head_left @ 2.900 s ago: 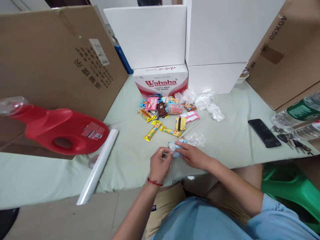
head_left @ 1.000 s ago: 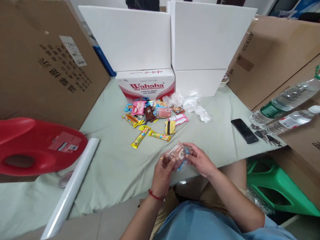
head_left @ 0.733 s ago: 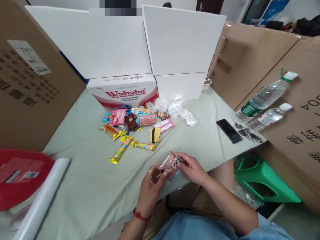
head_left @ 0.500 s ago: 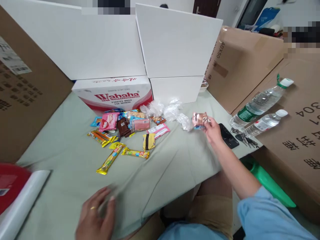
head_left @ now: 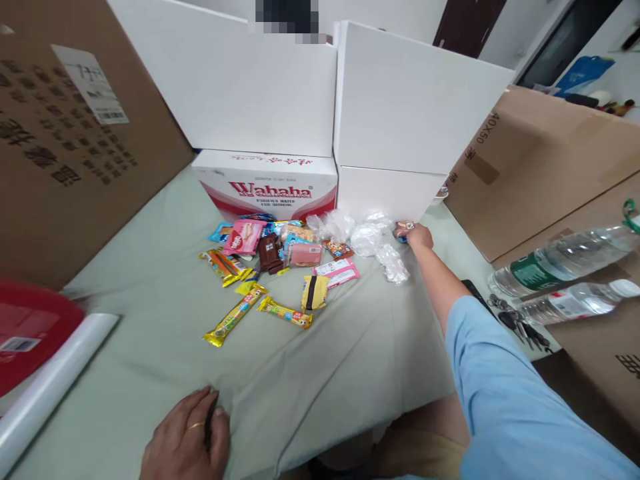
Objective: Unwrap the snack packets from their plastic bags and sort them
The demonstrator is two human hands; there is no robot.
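Note:
My right hand (head_left: 421,236) is stretched far forward beside the white boards, its fingers closed on a brown-wrapped snack packet (head_left: 403,229); a bit of blue shows under it. Just left of that hand lies crumpled clear plastic (head_left: 369,235). My left hand (head_left: 185,437) rests on the cloth at the near edge, fingers loosely bent, thumb slightly apart, with nothing seen in it. A pile of snacks lies mid-table: a pink packet (head_left: 245,237), a dark brown packet (head_left: 270,252), a pink-and-white packet (head_left: 336,272), a yellow packet with a dark stripe (head_left: 315,292) and yellow bars (head_left: 235,315).
A Wahaha carton (head_left: 270,187) and upright white boards (head_left: 395,100) stand behind the snacks. Water bottles (head_left: 555,263), keys (head_left: 520,327) and a partly hidden phone (head_left: 475,290) are at right. Cardboard boxes flank the table; a red object (head_left: 35,333) and white roll (head_left: 60,380) lie left.
My right hand has moved forward with the brown packet, to the base of the white board. My left thumb has drawn closer to the fingers. The view has turned slightly.

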